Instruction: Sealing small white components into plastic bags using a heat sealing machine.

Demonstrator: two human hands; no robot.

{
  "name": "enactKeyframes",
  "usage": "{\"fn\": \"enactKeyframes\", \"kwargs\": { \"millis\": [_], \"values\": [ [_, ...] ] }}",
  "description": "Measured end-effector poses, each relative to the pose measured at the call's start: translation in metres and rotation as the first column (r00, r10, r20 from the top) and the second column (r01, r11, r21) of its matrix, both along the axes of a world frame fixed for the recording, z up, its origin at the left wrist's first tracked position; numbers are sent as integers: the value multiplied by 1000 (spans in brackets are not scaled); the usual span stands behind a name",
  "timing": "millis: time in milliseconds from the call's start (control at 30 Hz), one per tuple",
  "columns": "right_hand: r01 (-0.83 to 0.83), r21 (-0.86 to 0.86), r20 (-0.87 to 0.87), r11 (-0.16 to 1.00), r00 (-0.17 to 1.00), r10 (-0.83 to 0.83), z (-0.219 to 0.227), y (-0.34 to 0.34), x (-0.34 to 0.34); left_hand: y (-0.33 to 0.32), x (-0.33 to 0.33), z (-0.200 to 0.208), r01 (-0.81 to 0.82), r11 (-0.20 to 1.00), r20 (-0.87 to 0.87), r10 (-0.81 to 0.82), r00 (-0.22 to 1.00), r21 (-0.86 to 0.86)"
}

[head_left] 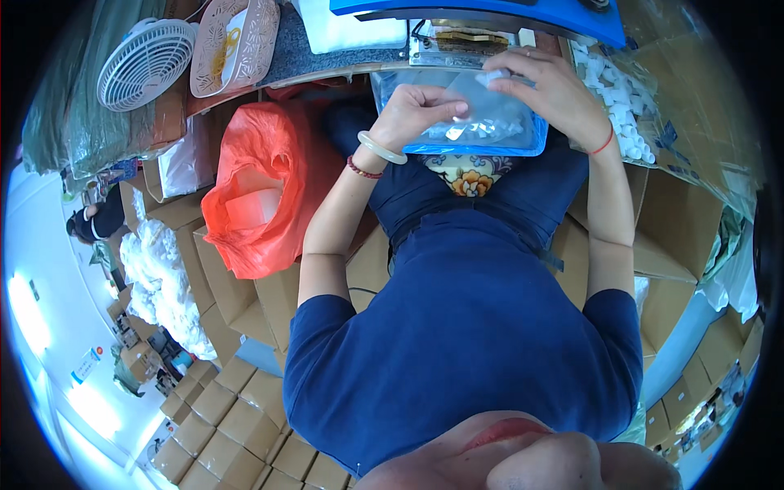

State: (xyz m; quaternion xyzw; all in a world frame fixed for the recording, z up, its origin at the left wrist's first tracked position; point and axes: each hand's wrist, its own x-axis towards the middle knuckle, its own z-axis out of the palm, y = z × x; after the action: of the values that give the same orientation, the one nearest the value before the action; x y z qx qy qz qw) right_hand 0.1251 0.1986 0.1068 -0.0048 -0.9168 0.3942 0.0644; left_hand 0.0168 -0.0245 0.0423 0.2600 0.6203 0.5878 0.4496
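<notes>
My left hand point(412, 117) is over the left part of a blue-rimmed bin point(482, 151), thumb and forefinger pressed together; whatever may be in that pinch is too small to make out. Between the fingers of my right hand point(551, 86) is a small whitish piece point(492, 76), near the bin's far side. Clear plastic film and shiny translucent pieces point(482, 129) lie inside the bin, which sits at my lap. Just beyond both hands stands a blue machine point(490, 10) with a metal fixture point(461, 45) beneath its front edge.
Many small white parts point(616, 98) are heaped at the right. To the left are a red plastic bag point(253, 139), a white fan point(147, 65) and a pink lattice basket point(237, 41). Cardboard boxes point(237, 425) surround my seat. Another person point(98, 220) is far left.
</notes>
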Motion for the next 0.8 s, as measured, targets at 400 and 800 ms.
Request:
{"fn": "enactKeyframes", "kwargs": {
  "millis": [400, 800],
  "values": [
    [558, 482, -225, 676, 824, -520, -18, 30, 69, 43, -15, -27, -264, 965, 627, 202, 753, 7],
    [668, 518, -313, 534, 729, -608, -77, 55, 70, -24, -109, -61, -347, 935, -984, -9, 177, -71]
  ]
}}
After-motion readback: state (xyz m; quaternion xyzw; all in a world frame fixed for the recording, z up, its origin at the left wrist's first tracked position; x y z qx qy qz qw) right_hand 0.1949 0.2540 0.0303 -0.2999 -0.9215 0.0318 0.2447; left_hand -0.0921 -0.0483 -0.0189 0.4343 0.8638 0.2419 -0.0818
